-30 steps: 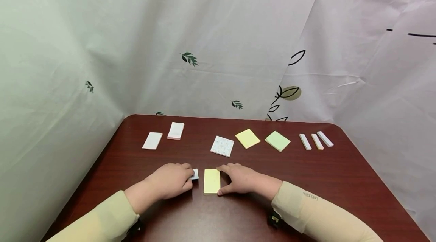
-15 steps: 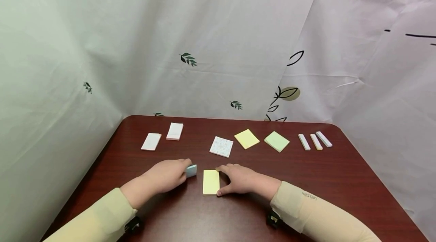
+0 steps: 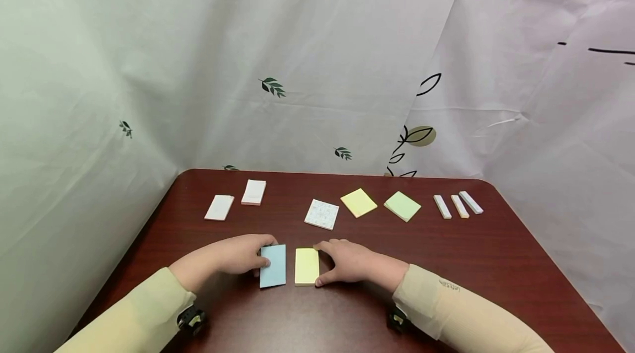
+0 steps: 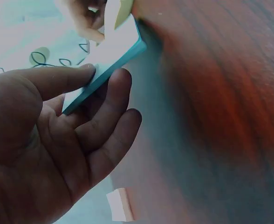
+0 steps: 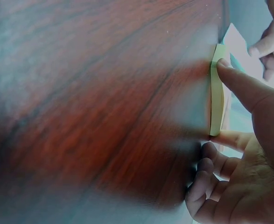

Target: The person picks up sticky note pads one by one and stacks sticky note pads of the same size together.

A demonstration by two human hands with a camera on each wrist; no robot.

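Observation:
My left hand [image 3: 243,253] pinches a blue sticky note pad [image 3: 275,271] by its left side, thumb on top and fingers beneath. In the left wrist view the blue pad [image 4: 113,53] is tilted and raised off the table. Just to its right lies a yellow sticky note pad [image 3: 307,267], flat on the table with a small gap between the two. My right hand [image 3: 347,262] holds that yellow pad by its right side, thumb at the near corner and index finger at the far one. The right wrist view shows the yellow pad's edge [image 5: 216,93] between thumb and index finger.
Behind my hands on the dark red table [image 3: 317,320] lie two white pads [image 3: 219,207], a patterned square pad [image 3: 322,214], a yellow square pad [image 3: 359,202] and a green square pad [image 3: 402,206]. Three narrow strips [image 3: 459,206] lie at the far right. A printed curtain [image 3: 307,66] hangs behind.
The left hand has lifted and turned the blue pad, from mostly covered to its broad face showing beside the yellow pad. The right hand and yellow pad have stayed put.

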